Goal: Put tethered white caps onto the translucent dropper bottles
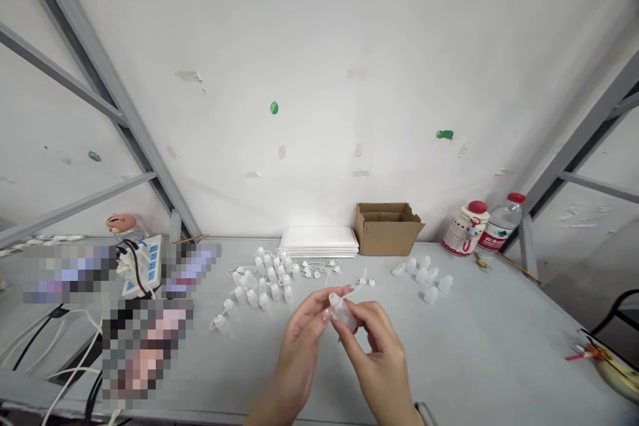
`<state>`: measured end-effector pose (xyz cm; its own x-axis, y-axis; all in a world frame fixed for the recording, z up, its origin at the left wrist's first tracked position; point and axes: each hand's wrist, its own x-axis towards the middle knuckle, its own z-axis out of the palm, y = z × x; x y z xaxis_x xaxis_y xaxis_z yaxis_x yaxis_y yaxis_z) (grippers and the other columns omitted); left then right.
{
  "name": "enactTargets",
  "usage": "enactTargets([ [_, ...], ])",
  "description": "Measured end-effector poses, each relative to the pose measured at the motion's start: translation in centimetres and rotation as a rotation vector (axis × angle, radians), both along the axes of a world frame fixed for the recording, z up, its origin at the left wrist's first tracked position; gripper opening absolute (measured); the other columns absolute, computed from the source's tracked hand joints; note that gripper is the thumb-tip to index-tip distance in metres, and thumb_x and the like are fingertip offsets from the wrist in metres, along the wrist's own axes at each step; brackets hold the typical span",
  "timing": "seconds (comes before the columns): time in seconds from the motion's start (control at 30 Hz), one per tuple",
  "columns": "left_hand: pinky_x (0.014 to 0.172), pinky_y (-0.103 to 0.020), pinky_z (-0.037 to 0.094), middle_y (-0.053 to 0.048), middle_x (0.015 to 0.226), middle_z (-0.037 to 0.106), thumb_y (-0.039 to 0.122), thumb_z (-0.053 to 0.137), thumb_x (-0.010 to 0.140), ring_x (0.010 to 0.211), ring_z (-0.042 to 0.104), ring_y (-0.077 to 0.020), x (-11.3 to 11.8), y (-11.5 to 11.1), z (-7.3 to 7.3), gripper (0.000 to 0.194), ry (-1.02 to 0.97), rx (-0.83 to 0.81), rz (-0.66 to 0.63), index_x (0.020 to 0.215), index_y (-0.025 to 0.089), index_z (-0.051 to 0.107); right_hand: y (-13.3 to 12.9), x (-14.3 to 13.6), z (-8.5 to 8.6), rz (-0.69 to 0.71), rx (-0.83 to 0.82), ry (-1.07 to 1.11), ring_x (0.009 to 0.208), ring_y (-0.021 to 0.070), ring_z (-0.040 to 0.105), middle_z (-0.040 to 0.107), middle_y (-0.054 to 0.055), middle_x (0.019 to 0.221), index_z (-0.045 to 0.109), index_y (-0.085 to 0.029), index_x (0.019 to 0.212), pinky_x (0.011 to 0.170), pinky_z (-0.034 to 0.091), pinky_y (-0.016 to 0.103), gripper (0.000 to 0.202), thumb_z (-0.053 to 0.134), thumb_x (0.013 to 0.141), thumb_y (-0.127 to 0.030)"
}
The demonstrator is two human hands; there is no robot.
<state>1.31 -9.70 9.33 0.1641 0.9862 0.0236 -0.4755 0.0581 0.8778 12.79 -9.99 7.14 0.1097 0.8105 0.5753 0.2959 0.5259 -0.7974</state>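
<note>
Between both hands, above the front of the table, is a small translucent plastic dropper bottle (341, 311), tilted with its top toward the upper left. My left hand (308, 323) grips it from the left, thumb near its neck. From the other side my right hand (375, 336) pinches its body with thumb and fingers. A thin white strip shows just above the right fingers; whether it joins the bottle I cannot tell. Several similar bottles with white caps (263, 279) stand in a group to the left. Small white loose caps (319, 271) lie behind the hands. Bottles without visible caps (422, 273) lie to the right.
At the back are a stack of white sheets (319, 243) and an open cardboard box (389, 237). A red-lidded flask (464, 229) and a large plastic bottle (502, 223) stand at back right. A power strip (144, 266) with cables sits left, near blurred-out items.
</note>
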Motion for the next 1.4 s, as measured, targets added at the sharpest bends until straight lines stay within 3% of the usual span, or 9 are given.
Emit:
enactTargets([
  [0.3, 0.097, -0.04, 0.035, -0.01, 0.114, 0.061, 0.026, 0.054, 0.079, 0.115, 0.046, -0.0293, 1.1, -0.6, 2.9, 0.022, -0.079, -0.002, -0.03, 0.096, 0.018, 0.065, -0.6, -0.2, 2.7, -0.119, 0.279, -0.109, 0.061, 0.0143, 0.053, 0.052, 0.002, 0.073, 0.056, -0.023, 0.102, 0.05, 0.048, 0.026, 0.026, 0.054, 0.08, -0.008],
  [0.5, 0.095, -0.036, 0.038, -0.007, 0.107, 0.064, 0.026, 0.056, 0.076, 0.114, 0.047, -0.0282, 1.3, -0.8, 4.6, 0.018, -0.088, 0.021, -0.019, 0.089, 0.019, 0.067, -0.7, -0.3, 3.9, -0.16, 0.353, -0.116, 0.063, 0.0155, 0.054, 0.053, 0.003, 0.074, 0.056, -0.023, 0.104, 0.047, 0.045, 0.026, 0.032, 0.056, 0.078, -0.005],
  [0.63, 0.09, -0.037, 0.041, -0.009, 0.104, 0.065, 0.025, 0.057, 0.073, 0.113, 0.048, -0.0294, 1.6, -1.1, 5.3, 0.017, -0.123, 0.01, -0.018, 0.084, 0.017, 0.068, -1.0, -0.3, 3.9, -0.109, 0.342, -0.078, 0.063, 0.0152, 0.053, 0.054, 0.003, 0.075, 0.056, -0.023, 0.106, 0.046, 0.045, 0.026, 0.035, 0.056, 0.077, -0.003],
  [0.87, 0.091, -0.04, 0.04, -0.01, 0.107, 0.066, 0.023, 0.055, 0.075, 0.113, 0.05, -0.0297, 1.5, -1.7, 5.8, 0.023, -0.071, 0.047, -0.009, 0.09, 0.017, 0.071, -1.6, 0.0, 3.7, 0.103, 0.029, 0.137, 0.057, 0.0142, 0.051, 0.051, 0.001, 0.065, 0.065, -0.022, 0.095, 0.047, 0.045, 0.026, 0.019, 0.062, 0.077, -0.014],
  [1.1, 0.093, -0.039, 0.04, -0.009, 0.115, 0.063, 0.024, 0.046, 0.08, 0.114, 0.048, -0.0286, 0.4, -1.2, 4.8, 0.031, 0.044, 0.143, -0.085, 0.1, 0.017, 0.069, -2.2, 0.1, 5.0, 0.297, -0.314, 0.527, 0.05, 0.0112, 0.051, 0.051, 0.0, 0.064, 0.07, -0.02, 0.075, 0.043, 0.046, 0.024, 0.009, 0.071, 0.07, -0.028],
  [1.2, 0.095, -0.04, 0.039, -0.009, 0.119, 0.061, 0.028, 0.046, 0.081, 0.116, 0.047, -0.029, -0.1, -0.9, 4.7, 0.033, 0.095, 0.166, -0.137, 0.105, 0.019, 0.066, -2.3, 0.1, 5.2, 0.347, -0.415, 0.592, 0.05, 0.0101, 0.05, 0.052, -0.001, 0.065, 0.069, -0.019, 0.072, 0.044, 0.047, 0.024, 0.012, 0.073, 0.067, -0.03],
  [1.3, 0.097, -0.04, 0.038, -0.008, 0.115, 0.063, 0.032, 0.05, 0.081, 0.115, 0.049, -0.0285, -0.3, -0.5, 4.4, 0.027, 0.151, 0.171, -0.095, 0.096, 0.02, 0.069, -2.0, 0.2, 4.4, 0.372, -0.432, 0.556, 0.057, 0.0121, 0.053, 0.052, 0.0, 0.067, 0.068, -0.019, 0.073, 0.046, 0.047, 0.023, 0.013, 0.073, 0.067, -0.029],
  [1.4, 0.093, -0.038, 0.042, -0.009, 0.109, 0.066, 0.033, 0.054, 0.08, 0.114, 0.05, -0.0278, -0.5, -0.1, 2.6, 0.022, 0.194, 0.124, -0.052, 0.084, 0.02, 0.071, -1.2, 0.4, 2.4, 0.464, -0.481, 0.469, 0.055, 0.0117, 0.054, 0.053, 0.0, 0.069, 0.069, -0.019, 0.079, 0.048, 0.047, 0.024, 0.016, 0.072, 0.068, -0.03],
])
